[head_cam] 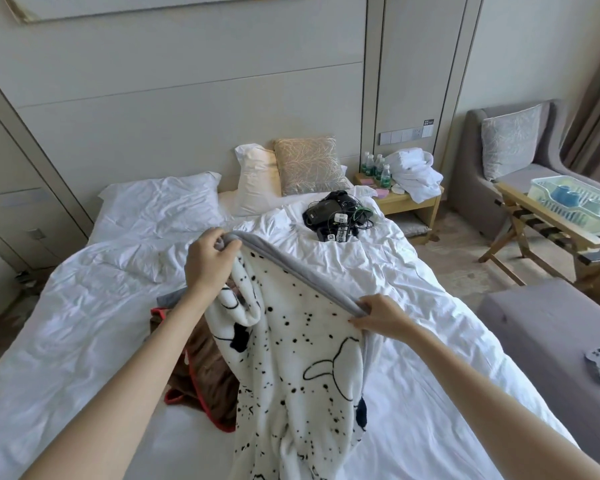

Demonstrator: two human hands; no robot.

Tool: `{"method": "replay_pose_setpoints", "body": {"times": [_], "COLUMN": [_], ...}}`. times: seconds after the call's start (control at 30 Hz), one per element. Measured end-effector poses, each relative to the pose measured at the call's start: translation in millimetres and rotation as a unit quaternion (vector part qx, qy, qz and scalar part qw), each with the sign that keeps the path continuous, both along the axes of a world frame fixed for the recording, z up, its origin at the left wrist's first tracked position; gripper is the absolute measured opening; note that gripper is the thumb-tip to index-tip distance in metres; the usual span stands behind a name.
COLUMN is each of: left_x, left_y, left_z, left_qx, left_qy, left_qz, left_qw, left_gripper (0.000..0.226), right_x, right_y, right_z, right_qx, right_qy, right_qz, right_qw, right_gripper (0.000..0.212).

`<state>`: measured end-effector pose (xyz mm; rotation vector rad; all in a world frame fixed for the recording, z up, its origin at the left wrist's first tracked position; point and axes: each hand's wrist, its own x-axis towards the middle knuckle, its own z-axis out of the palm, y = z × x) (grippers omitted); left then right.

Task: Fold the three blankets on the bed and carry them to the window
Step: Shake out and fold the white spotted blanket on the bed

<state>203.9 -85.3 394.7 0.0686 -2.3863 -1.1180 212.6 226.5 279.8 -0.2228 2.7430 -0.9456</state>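
Both hands' fingers [226,244] pinch the spotted blanket [302,358] above the rumpled white bed [413,271].

No readable text; wall sign [428,122] and black-white tags on gear pile [338,220] illegible.

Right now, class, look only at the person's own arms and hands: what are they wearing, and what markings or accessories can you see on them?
Both arms are bare from as far up as the frame shows down to the fingertips: no sleeves, no gloves. The left hand and right hand show no rings, and neither wrist carries a watch, bracelet or strap. No cables, tags or markings are visible on either arm.
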Motion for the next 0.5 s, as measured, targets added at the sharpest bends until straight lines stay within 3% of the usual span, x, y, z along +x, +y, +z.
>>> {"method": "replay_pose_setpoints", "body": {"times": [0.17, 0.3, 0.5], "left_x": [3.0, 4.5, -6.7], "left_y": [-16.9, -23.1, -29.5], "left_z": [-2.5, -4.1, 44.8], "left_qx": [0.048, 0.058, 0.085], "left_qy": [0.011, 0.006, 0.06], "left_qz": [0.085, 0.109, 0.134], "left_qw": [0.995, 0.992, 0.985], "left_gripper": [0.038, 0.042, 0.04], "right_x": [5.9, -4.2, -33.1], "right_y": [9.0, 6.1, -6.3], "right_z": [-17.6, 2.1, 100.5], "right_qx": [0.004, -0.106, -0.283], "right_qy": [0.07, 0.137, 0.225], "right_qz": [-0.078, -0.169, -0.201], "right_qw": [0.995, 0.97, 0.91], "right_gripper": [0.032, 0.037, 0.005]}}
